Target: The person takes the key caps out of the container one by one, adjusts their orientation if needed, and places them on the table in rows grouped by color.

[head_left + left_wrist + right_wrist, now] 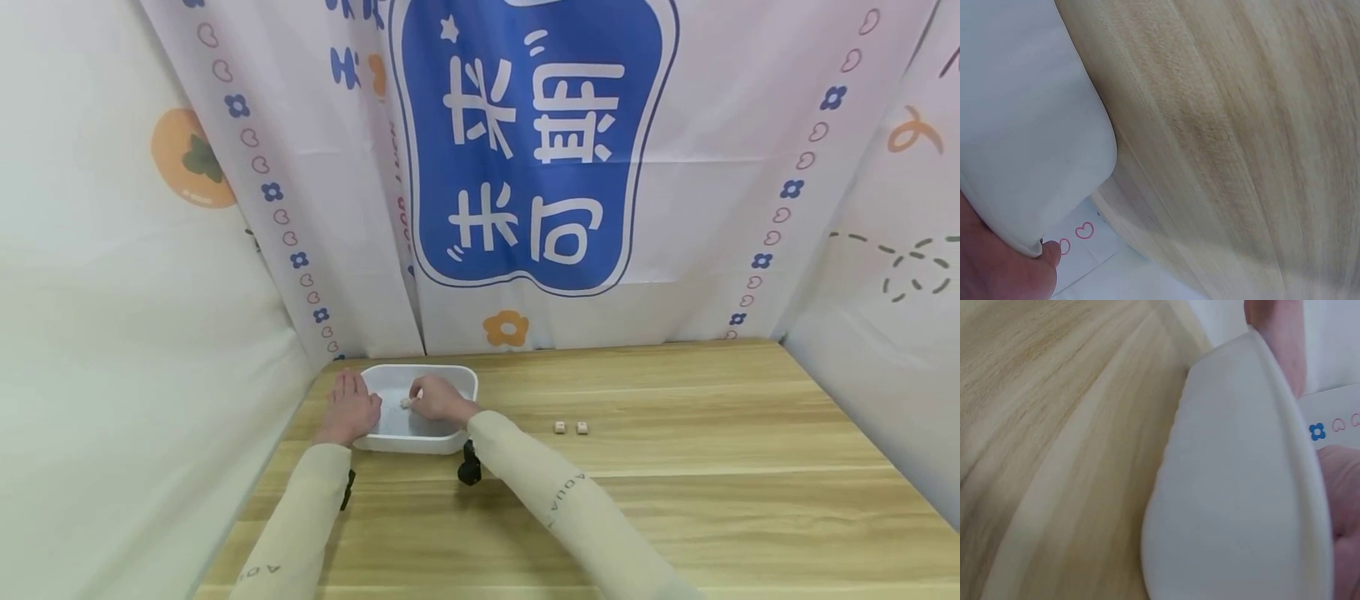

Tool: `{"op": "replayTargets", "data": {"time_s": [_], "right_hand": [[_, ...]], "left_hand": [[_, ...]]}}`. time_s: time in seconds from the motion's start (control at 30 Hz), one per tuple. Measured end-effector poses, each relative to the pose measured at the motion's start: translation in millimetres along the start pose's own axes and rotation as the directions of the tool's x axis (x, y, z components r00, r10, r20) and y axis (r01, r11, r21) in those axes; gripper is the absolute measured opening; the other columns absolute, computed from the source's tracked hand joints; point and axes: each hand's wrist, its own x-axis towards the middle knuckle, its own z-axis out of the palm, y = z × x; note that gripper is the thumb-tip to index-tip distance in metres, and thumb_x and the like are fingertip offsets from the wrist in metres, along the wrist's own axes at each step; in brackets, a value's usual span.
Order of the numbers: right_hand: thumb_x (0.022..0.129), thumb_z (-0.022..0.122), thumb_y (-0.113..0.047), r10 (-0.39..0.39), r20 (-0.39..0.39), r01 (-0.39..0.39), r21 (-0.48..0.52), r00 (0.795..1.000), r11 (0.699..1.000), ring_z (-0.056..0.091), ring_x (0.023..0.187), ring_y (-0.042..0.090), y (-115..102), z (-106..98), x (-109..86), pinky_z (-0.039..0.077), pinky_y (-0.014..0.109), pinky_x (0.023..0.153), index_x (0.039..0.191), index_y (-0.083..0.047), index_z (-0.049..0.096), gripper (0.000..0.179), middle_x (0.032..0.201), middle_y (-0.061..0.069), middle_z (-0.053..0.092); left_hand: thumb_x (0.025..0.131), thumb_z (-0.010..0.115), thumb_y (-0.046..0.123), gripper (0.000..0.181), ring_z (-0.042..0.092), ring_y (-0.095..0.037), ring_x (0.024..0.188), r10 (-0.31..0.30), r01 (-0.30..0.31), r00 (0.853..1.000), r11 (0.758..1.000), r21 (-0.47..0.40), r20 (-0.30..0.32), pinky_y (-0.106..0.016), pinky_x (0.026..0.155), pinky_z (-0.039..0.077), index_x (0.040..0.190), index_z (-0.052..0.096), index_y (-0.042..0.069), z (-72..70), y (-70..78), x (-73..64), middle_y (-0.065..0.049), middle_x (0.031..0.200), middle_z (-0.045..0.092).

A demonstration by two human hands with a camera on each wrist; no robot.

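Note:
A white tray (408, 445) sits at the table's far left. My left hand (349, 410) rests along its left rim with the fingers stretched forward; in the left wrist view a fingertip (1052, 253) touches the rim's corner. My right hand (438, 398) reaches over the right side into the tray, its thumb and fingers pinching a small whitish piece (406, 403) low over the tray floor. The fingers partly hide that piece, and I cannot tell its kind. From the right wrist, the tray's outer wall (1229, 469) covers most of that hand.
Two small cream-coloured, block-like pieces, one left (559, 427) and one right (582, 427), lie side by side on the wooden table (675, 517), to the right of the tray. A printed curtain (705, 275) hangs behind the table, and pale cloth walls flank both sides.

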Motion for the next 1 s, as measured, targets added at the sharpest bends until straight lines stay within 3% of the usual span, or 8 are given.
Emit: {"op": "replayTargets", "data": {"time_s": [0.17, 0.5, 1.0], "right_hand": [[0.091, 0.064, -0.015, -0.012, 0.004, 0.012, 0.020, 1.000, 1.000, 0.055, 0.053, 0.007, -2, -12, -4.6, 0.048, 0.019, 0.048, 0.112, -0.006, 0.068, 0.023, 0.073, -0.001, 0.064], [0.092, 0.064, -0.016, -0.055, 0.012, 0.055, 0.007, 0.998, 0.998, 0.058, 0.054, 0.006, -9, -30, -17.2, 0.049, 0.019, 0.048, 0.115, -0.008, 0.067, 0.024, 0.074, -0.001, 0.067], [0.094, 0.062, -0.017, -0.117, -0.016, 0.118, 0.071, 0.993, 0.991, 0.062, 0.056, 0.006, 6, -49, -43.5, 0.052, 0.018, 0.052, 0.115, -0.008, 0.068, 0.024, 0.076, -0.002, 0.070]], "left_hand": [[0.102, 0.026, 0.029, 0.071, 0.000, -0.053, 0.147, 0.019, -0.019, 1.000, 1.000, 0.014, -0.007, -0.061, 0.122, 0.009, 0.147, 0.003, -0.021, -0.7, -1.7, 0.7, -0.041, 0.156, -0.002], [0.102, 0.026, 0.030, 0.072, 0.001, -0.054, 0.147, 0.023, -0.022, 0.999, 0.999, 0.038, -0.024, -0.061, 0.122, 0.009, 0.147, 0.004, -0.022, -0.3, -6.0, 4.7, -0.041, 0.156, 0.000], [0.101, 0.025, 0.028, 0.071, -0.002, -0.054, 0.146, 0.025, -0.025, 1.000, 1.000, 0.018, -0.003, -0.062, 0.122, 0.007, 0.147, 0.001, -0.022, 1.2, -2.9, 2.8, -0.041, 0.156, -0.003]]}}
